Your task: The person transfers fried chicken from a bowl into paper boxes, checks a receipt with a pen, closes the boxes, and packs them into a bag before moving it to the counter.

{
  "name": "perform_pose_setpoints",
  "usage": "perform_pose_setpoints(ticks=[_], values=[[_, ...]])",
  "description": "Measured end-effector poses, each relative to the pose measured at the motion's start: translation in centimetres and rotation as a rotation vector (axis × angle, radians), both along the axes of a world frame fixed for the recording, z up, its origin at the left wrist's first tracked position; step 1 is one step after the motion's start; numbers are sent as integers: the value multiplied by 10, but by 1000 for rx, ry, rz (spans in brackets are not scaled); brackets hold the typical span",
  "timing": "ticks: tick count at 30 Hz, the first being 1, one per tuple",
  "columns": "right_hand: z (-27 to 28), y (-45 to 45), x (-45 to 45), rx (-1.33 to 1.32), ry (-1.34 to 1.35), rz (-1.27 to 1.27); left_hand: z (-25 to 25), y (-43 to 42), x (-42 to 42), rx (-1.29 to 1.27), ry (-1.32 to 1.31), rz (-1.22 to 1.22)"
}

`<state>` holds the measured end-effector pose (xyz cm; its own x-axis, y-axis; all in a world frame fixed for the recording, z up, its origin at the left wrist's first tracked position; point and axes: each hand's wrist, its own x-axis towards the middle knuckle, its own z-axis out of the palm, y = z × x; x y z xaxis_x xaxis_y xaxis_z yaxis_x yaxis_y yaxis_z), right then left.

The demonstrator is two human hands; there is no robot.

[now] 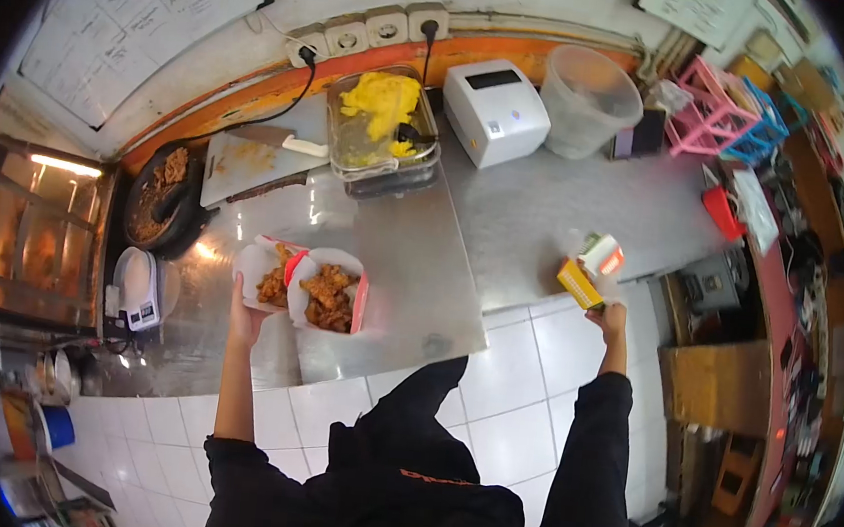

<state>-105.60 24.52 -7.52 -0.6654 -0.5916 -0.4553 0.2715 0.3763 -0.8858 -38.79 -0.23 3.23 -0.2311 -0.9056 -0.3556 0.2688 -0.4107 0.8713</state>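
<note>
Two paper food boxes with fried chicken pieces stand side by side on the metal counter. My left hand [249, 317] is closed at the side of the left box [249, 284], whose red edge touches the other one. The right box [360, 298] is white inside with a red outer side, and its chicken [330, 294] shows from above. At the counter's front edge my right hand [612, 322] grips a small yellow carton [581, 283]. A white, green and orange packet or carton [601, 254] sits against its far end; I cannot tell whether the two are joined.
Behind the boxes are a tray of yellow food [383, 110], a cutting board [249, 170] with a knife [287, 140], and a black mortar [161, 206]. A digital scale [141, 299] stands left. A white printer [496, 114] and a clear bucket [589, 102] line the wall.
</note>
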Motion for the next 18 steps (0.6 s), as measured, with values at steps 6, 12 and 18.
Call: perform_pose_setpoints(ticks=[6,12,18], values=[[-37,-51,-52,-107,292,-168,1,16,-18,-21,92,126],[-104,-96,-107,65,637,-336,-2,20,-36,-43,112,300],[22,-167,122,-311,206,302,9,29,-97,-15,99,340]])
